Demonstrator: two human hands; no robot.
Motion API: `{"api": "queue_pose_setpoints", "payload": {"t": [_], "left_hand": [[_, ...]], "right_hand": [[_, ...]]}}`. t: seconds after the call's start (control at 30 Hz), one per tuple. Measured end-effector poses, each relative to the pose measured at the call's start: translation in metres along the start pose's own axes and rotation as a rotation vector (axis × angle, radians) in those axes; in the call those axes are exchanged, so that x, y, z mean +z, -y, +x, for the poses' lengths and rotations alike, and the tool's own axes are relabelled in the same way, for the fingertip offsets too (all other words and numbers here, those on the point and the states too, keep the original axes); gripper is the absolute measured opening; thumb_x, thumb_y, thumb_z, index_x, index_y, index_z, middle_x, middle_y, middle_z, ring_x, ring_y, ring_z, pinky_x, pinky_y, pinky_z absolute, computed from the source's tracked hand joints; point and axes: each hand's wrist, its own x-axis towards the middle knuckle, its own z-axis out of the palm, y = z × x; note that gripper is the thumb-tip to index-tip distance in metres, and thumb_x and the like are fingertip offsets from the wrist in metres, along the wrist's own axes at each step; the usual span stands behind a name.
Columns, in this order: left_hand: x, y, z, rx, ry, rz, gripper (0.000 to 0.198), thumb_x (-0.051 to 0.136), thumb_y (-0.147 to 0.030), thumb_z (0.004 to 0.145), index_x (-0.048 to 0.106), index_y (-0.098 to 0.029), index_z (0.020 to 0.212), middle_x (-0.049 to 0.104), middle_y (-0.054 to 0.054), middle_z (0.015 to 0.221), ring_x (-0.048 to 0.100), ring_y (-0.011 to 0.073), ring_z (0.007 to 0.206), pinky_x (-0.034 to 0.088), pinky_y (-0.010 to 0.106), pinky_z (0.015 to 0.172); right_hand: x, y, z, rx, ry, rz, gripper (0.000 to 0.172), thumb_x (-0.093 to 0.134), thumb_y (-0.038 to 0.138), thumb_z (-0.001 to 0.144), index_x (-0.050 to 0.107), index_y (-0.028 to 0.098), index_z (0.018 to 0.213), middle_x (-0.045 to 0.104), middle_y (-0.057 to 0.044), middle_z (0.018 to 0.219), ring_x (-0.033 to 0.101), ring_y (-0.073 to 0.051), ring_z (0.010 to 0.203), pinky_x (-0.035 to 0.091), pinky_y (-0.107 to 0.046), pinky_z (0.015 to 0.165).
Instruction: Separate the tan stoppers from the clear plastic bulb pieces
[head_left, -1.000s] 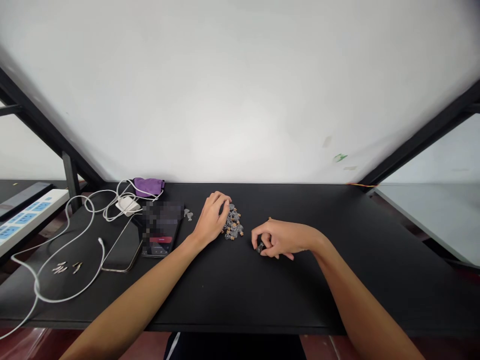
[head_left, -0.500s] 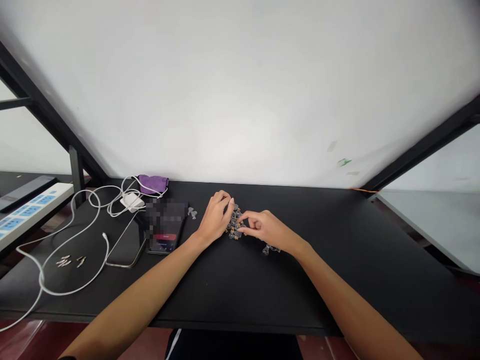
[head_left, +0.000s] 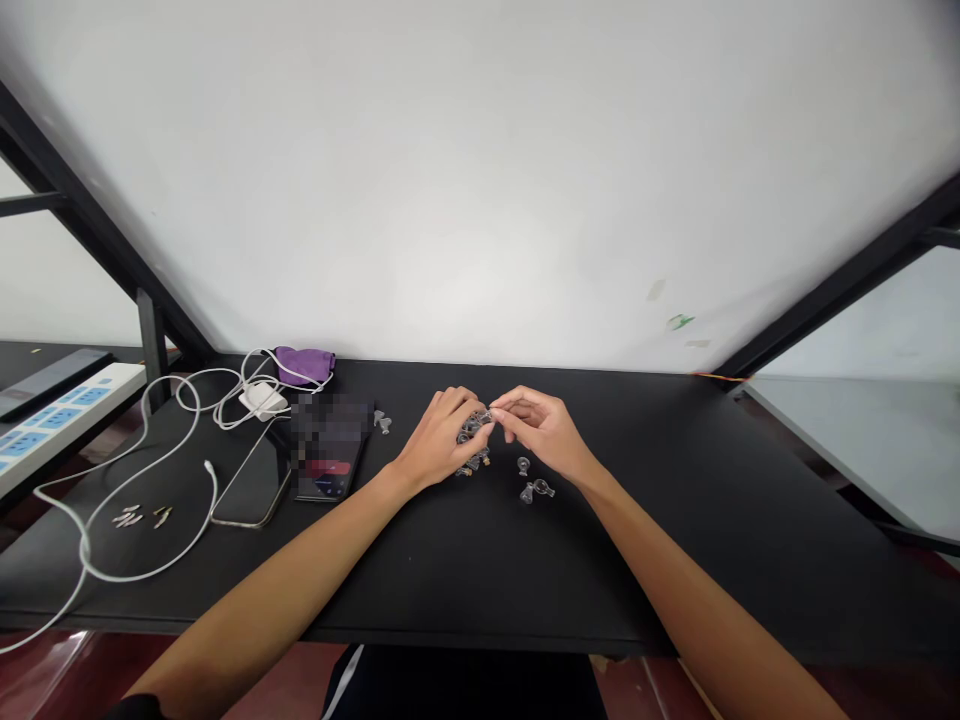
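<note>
A pile of tiny clear glass bottles, some with tan cork stoppers [head_left: 472,464], lies on the black table [head_left: 450,580]. My left hand [head_left: 442,437] curls over the pile, its thumb and fingers closed towards the right fingertips; what they grip is partly hidden. Close beside it, my right hand [head_left: 541,432] pinches a small clear glass bottle [head_left: 489,413] between thumb and forefinger. In front of the right hand lie several loose clear bottles [head_left: 527,492]. A couple more clear pieces [head_left: 383,423] rest left of my left hand.
To the left are two phones [head_left: 255,488] [head_left: 334,450], a white charger [head_left: 262,400] with a looping white cable [head_left: 142,580], a purple pouch [head_left: 304,365] and several small pinkish pieces [head_left: 127,517]. A white power strip [head_left: 67,415] lies further left. A white wall [head_left: 480,200] rises behind.
My right hand has lifted from the pile and now pinches a bottle against my left fingertips. My left hand has shifted slightly right over the pile. One more loose bottle shows near the right wrist.
</note>
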Motion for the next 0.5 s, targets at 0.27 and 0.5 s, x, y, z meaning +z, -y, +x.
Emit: {"api": "queue_pose_setpoints", "payload": {"t": [0.27, 0.5], "left_hand": [[0.007, -0.002, 0.000, 0.031, -0.043, 0.078, 0.012, 0.054, -0.030, 0.105, 0.061, -0.020, 0.105, 0.062, 0.005, 0.104, 0.055, 0.0186, 0.093, 0.041, 0.034, 0.086], [0.011, -0.010, -0.002, 0.031, 0.013, 0.098, 0.013, 0.053, -0.029, 0.105, 0.063, -0.020, 0.102, 0.061, 0.005, 0.104, 0.055, 0.0185, 0.091, 0.041, 0.034, 0.084]], "right_hand": [[-0.012, -0.007, 0.003, 0.000, 0.046, 0.034, 0.030, 0.077, 0.048, 0.087, 0.071, 0.020, 0.094, 0.068, -0.002, 0.082, 0.059, -0.013, 0.064, 0.045, -0.027, 0.055], [-0.029, -0.001, 0.001, 0.029, 0.187, -0.060, 0.026, 0.075, 0.045, 0.089, 0.072, 0.019, 0.094, 0.068, -0.002, 0.078, 0.063, -0.017, 0.071, 0.051, -0.032, 0.071]]}}
